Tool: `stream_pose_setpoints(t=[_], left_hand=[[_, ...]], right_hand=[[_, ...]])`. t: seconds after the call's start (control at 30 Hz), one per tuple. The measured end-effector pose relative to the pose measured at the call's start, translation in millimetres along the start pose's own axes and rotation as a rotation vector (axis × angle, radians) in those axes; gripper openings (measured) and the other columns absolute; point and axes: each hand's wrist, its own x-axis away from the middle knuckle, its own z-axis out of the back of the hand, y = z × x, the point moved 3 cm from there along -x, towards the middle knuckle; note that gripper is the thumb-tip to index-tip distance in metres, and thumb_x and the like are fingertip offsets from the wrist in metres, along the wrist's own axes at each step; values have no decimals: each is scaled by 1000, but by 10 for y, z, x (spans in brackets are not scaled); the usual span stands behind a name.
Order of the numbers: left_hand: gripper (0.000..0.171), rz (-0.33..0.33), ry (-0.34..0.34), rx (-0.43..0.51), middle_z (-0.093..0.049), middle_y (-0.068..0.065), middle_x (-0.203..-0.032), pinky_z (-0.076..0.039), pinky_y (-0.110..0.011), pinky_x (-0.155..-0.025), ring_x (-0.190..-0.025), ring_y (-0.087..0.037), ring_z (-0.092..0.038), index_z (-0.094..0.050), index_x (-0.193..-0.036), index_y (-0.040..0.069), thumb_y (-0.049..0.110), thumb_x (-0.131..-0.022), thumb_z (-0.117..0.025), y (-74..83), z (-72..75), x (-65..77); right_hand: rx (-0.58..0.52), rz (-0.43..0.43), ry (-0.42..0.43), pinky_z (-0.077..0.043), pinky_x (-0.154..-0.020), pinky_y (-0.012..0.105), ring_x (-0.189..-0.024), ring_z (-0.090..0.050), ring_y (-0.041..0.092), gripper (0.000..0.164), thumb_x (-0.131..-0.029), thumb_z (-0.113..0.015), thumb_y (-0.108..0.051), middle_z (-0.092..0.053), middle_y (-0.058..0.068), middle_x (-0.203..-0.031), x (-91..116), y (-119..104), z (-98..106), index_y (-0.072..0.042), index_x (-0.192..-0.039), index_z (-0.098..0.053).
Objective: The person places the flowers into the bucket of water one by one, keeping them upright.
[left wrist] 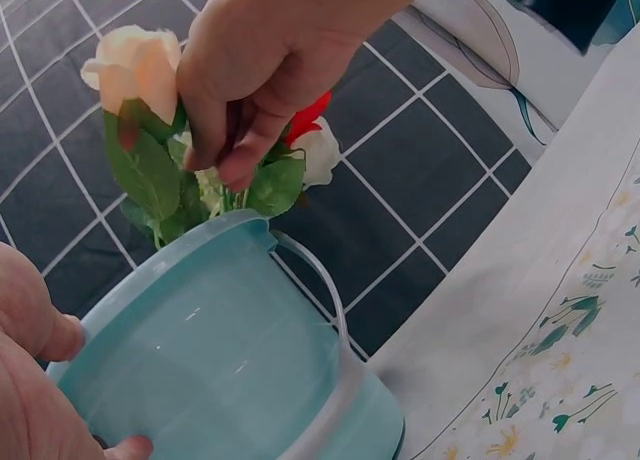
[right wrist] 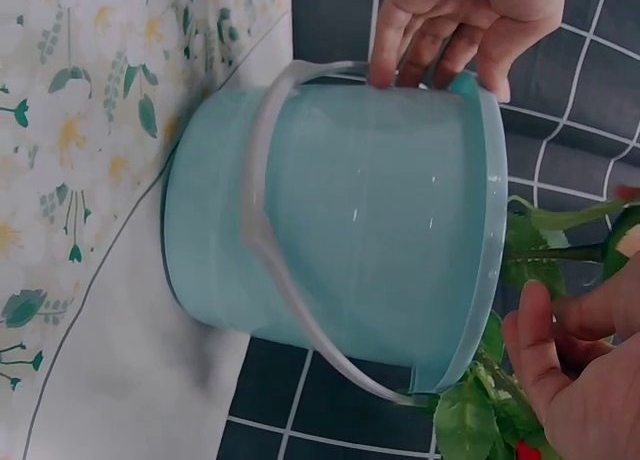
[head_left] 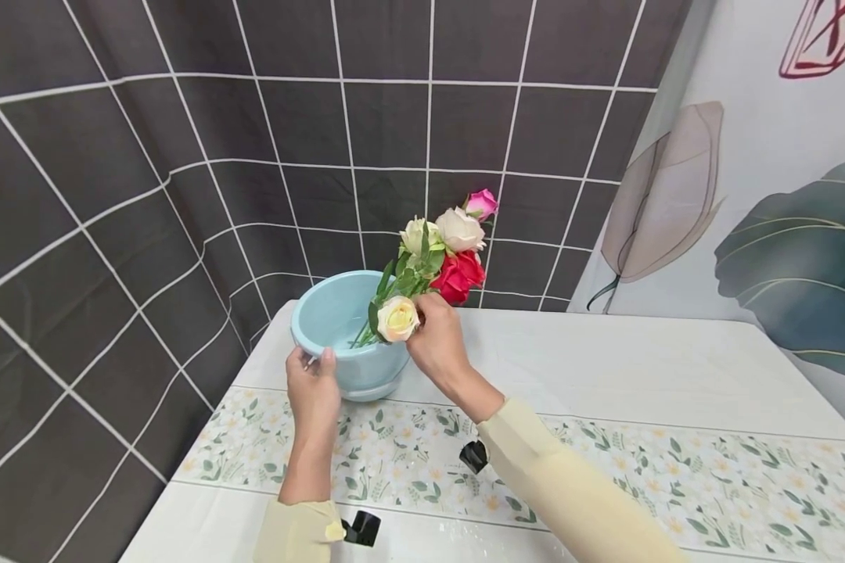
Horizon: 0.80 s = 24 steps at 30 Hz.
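Observation:
A light blue bucket stands on the table, its pale handle hanging down its side. My left hand grips the bucket's left rim, thumb at the top edge and fingers against the wall. Over the right rim, my right hand pinches the stems of a bunch of roses, whose lower ends reach inside the bucket. The bunch leans right, with a cream-yellow rose, a red rose, a white rose, a pale green-white rose and a pink rose among green leaves.
The white table has a floral-printed band across it. A dark cloth with a white grid hangs behind and on the left. To the right hangs a leaf-patterned curtain. Black wrist mounts sit at both sleeves.

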Motion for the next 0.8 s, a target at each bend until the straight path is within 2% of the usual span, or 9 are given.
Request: stream_pose_setpoints(t=[0.17, 0.37, 0.4, 0.5, 0.6, 0.67, 0.73, 0.8], left_hand=[[57, -2, 14, -4, -22, -10, -142, -26, -37, -106, -128, -25, -26, -14, -140, 13, 35, -92, -39, -12, -1, 7], [65, -26, 25, 13, -22, -9, -142, -29, -42, -104, -128, -26, -26, -16, -139, 23, 50, -86, -41, -344, -16, -264], [66, -27, 24, 13, -22, -8, -142, -29, -42, -104, -128, -26, -26, -15, -139, 24, 52, -84, -40, -352, -16, -272], [66, -20, 25, -1, -21, -8, -143, -29, -41, -104, -129, -25, -25, -14, -140, 22, 51, -86, -39, -231, -18, -163], [62, -16, 13, 2, -20, -10, -143, -27, -36, -106, -129, -25, -25, -12, -140, 16, 42, -90, -38, -24, -13, 11], [61, -9, 11, 5, -21, -10, -142, -26, -35, -106, -129, -25, -25, -12, -140, 14, 40, -91, -38, -9, -16, 21], [63, -13, 13, 14, -21, -8, -142, -28, -40, -105, -129, -24, -25, -13, -140, 18, 44, -89, -39, -113, -22, -67], [67, -26, 11, 28, -20, -5, -143, -28, -41, -105, -129, -23, -24, -11, -140, 23, 50, -86, -40, -295, -31, -219]], right_hand=[[27, 21, 12, -43, -50, 21, -60, -48, 13, 18, -68, -52, 10, -51, 4, -69, 78, 38, 41, -4, -77, -59], [7, 9, 22, -45, -50, 18, -62, -50, 11, 14, -76, -53, 8, -54, 3, -71, 144, 127, 73, -4, -80, -60], [1, 3, 22, -45, -50, 18, -62, -50, 10, 12, -77, -54, 6, -54, 3, -71, 152, 141, 78, -4, -80, -60], [-13, -11, 16, -45, -50, 18, -62, -50, 9, 8, -79, -56, 2, -54, 2, -71, 172, 173, 94, -4, -80, -60], [-20, -25, 12, -45, -49, 18, -61, -49, 8, 5, -81, -57, -2, -54, 0, -71, 189, 196, 112, -4, -79, -60], [-21, -28, 15, -44, -49, 18, -60, -48, 8, 5, -82, -57, -4, -53, -1, -70, 199, 215, 121, -5, -78, -60], [-22, -33, 21, -43, -48, 18, -58, -48, 7, 7, -83, -57, -6, -52, -2, -68, 211, 233, 133, -7, -76, -60], [-29, -36, 26, -43, -47, 19, -56, -47, 7, 8, -83, -58, -6, -52, -2, -67, 224, 252, 144, -8, -75, -59]])
